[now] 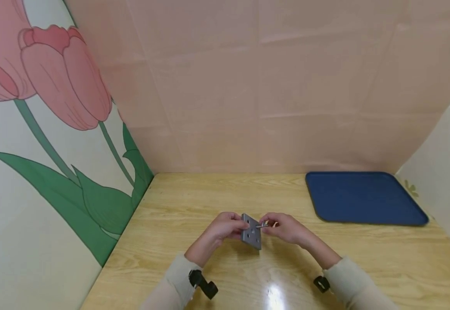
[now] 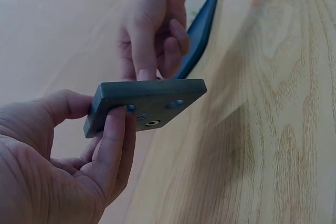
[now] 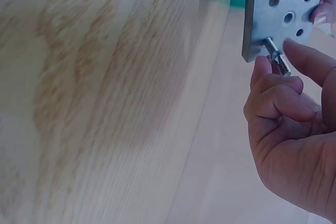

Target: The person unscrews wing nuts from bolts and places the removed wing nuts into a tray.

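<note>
A square grey metal plate [image 1: 251,231] with several holes is held upright above the table by my left hand [image 1: 226,226]. In the left wrist view its thumb is at one edge of the plate [image 2: 152,87] and its fingers [image 2: 113,129] press the underside. A shiny metal bolt with a threaded end [image 3: 278,59] stands out from a corner hole of the plate [image 3: 257,19]. My right hand [image 1: 283,226] pinches this bolt close to the plate's face. How deep the bolt sits is hidden.
A blue tray [image 1: 364,198] lies at the back right of the wooden table [image 1: 209,189]. A pinkish sheet [image 1: 248,86] rises behind the table. A flower-patterned wall [image 1: 16,206] stands at the left, another at the right. Both wrists wear black straps [image 1: 203,283].
</note>
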The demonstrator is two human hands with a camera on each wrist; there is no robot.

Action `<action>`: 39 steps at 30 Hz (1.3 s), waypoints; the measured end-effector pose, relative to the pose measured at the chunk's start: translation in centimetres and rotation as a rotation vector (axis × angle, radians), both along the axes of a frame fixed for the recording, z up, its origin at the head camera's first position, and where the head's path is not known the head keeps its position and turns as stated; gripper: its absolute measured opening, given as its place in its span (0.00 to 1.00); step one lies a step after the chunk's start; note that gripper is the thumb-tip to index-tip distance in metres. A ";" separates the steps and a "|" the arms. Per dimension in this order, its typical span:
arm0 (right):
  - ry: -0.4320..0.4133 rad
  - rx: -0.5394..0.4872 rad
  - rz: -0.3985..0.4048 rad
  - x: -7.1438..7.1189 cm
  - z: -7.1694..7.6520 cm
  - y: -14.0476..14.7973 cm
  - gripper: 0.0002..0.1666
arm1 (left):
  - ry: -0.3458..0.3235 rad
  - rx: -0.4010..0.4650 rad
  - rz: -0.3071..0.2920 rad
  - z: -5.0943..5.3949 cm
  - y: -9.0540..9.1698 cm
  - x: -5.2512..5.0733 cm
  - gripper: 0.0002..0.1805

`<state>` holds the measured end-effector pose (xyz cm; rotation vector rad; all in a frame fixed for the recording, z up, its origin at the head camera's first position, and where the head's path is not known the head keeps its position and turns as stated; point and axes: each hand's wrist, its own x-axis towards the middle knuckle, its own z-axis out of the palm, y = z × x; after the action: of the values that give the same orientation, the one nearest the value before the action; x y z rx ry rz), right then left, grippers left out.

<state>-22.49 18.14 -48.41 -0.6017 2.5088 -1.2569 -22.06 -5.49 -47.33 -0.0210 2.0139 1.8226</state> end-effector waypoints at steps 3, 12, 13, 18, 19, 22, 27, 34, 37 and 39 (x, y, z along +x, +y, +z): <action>-0.025 0.003 -0.042 0.0 0.2 0.0 0.13 | 0.000 -0.001 -0.009 0.2 -0.1 0.0 0.13; -0.200 0.059 -0.212 0.3 0.2 -0.3 0.36 | -0.004 -0.028 -0.012 0.3 0.2 0.1 0.13; -0.219 0.057 -0.212 0.4 0.2 -0.3 0.37 | -0.006 -0.029 -0.011 0.3 0.2 0.1 0.13; -0.264 0.049 -0.188 0.5 0.3 -0.3 0.35 | -0.006 -0.025 -0.008 0.3 0.4 0.1 0.13; -0.266 0.050 -0.183 0.5 0.3 -0.3 0.34 | -0.006 -0.021 -0.007 0.4 0.4 0.1 0.13; -0.277 0.049 -0.178 0.4 0.3 -0.3 0.34 | 0.004 -0.014 -0.009 0.5 0.4 0.2 0.14; -0.310 0.008 -0.188 0.4 0.1 -0.3 0.40 | 0.007 -0.005 -0.014 0.5 0.4 0.1 0.14; -0.320 -0.004 -0.166 0.1 -0.2 -0.1 0.38 | 0.010 0.001 -0.012 0.5 0.5 0.0 0.12; -0.313 0.005 -0.167 0.2 -0.2 -0.1 0.35 | 0.009 -0.010 -0.013 0.5 0.5 0.0 0.12; -0.303 0.011 -0.167 0.2 -0.1 -0.1 0.33 | 0.010 -0.016 -0.013 0.5 0.6 0.0 0.13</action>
<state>-22.30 18.02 -48.50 -0.1829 2.3460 -1.2800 -22.05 -4.93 -46.83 -0.0042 2.0308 1.8022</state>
